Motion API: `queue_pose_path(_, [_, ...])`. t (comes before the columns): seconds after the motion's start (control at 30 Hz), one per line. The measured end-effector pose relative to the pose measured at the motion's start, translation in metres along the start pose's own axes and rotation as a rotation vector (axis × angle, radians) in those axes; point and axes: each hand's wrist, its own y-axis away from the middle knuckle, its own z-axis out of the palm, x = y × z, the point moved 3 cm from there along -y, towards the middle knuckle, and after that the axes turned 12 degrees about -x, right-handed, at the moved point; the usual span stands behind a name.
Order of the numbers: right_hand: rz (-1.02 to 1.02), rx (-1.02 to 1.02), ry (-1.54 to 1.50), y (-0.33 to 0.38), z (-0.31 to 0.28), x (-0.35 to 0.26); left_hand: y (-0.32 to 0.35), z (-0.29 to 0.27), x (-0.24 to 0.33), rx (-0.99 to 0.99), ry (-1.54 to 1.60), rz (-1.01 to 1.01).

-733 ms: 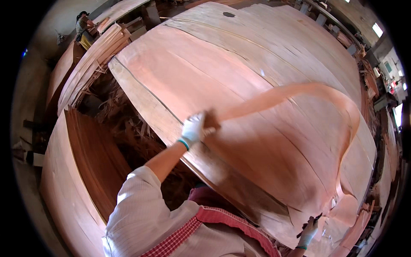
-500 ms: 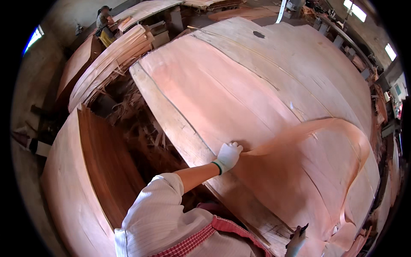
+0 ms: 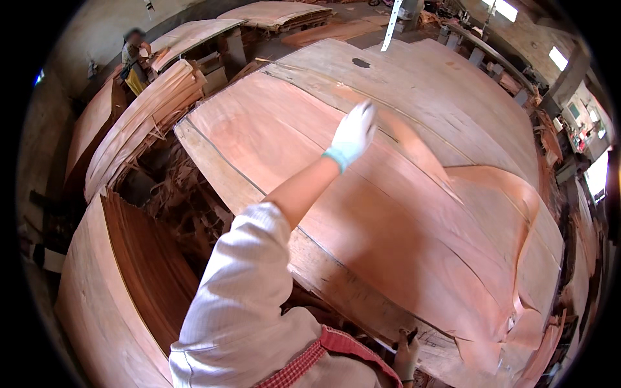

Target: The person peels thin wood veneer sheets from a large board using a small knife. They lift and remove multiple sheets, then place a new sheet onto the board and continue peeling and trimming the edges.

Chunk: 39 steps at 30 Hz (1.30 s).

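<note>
My left hand (image 3: 354, 132), in a white glove with a teal cuff, reaches over the near stack of wood veneer. Its fingers look closed, though blurred, on the raised edge of a thin pinkish veneer sheet (image 3: 414, 145). That sheet curls up beyond the hand and arches in a loose fold (image 3: 527, 200) toward the right. Below it lies smooth pink veneer (image 3: 388, 220) with a few dark splits. Low in the view, at the stack's near edge, my right hand (image 3: 407, 357) is closed around a small dark object, mostly hidden by the fingers.
Another veneer stack (image 3: 84, 291) stands at the left, with torn scraps (image 3: 187, 194) heaped between the two. Farther left lies a bundle of veneer sheets (image 3: 145, 123). A person (image 3: 134, 61) works at the far left. A pale perforated strip (image 3: 391, 26) rises at the back.
My left hand has swept away from me across the stack, carrying the veneer edge along; the fold has opened out flatter. My right hand has shifted left. The view has turned slightly right.
</note>
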Motion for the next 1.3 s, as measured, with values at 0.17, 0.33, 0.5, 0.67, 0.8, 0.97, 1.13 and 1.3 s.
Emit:
queue_pose_path(0.17, [0.001, -0.023, -0.132, 0.025, 0.03, -0.021, 0.2, -0.038, -0.02, -0.366, -0.067, -0.167])
queue_pose_path(0.33, [-0.096, 0.022, -0.22, 0.031, 0.054, -0.024, 0.337, -0.143, -0.059, -0.394, -0.176, -0.401])
queue_pose_path(0.5, [-0.009, 0.073, -0.342, 0.016, 0.063, -0.066, 0.347, -0.224, -0.131, -0.175, -0.244, -0.464])
queue_pose_path(0.67, [-0.103, 0.141, -0.286, -0.064, 0.096, -0.178, 0.309, -0.251, -0.231, -0.151, -0.231, -0.477])
queue_pose_path(0.8, [-0.343, 0.1, -0.224, -0.175, 0.169, -0.273, 0.28, -0.246, -0.365, -0.234, -0.285, -0.482])
queue_pose_path(0.97, [-0.412, -0.016, -0.014, -0.349, 0.302, -0.409, 0.261, -0.238, -0.512, -0.354, -0.243, -0.58])
queue_pose_path(1.13, [-0.422, 0.035, 0.377, -0.519, 0.403, -0.521, 0.232, -0.223, -0.589, -0.343, -0.22, -0.5])
queue_pose_path(1.3, [-0.37, 0.056, 0.602, -0.635, 0.497, -0.586, 0.222, -0.214, -0.62, -0.384, -0.216, -0.482])
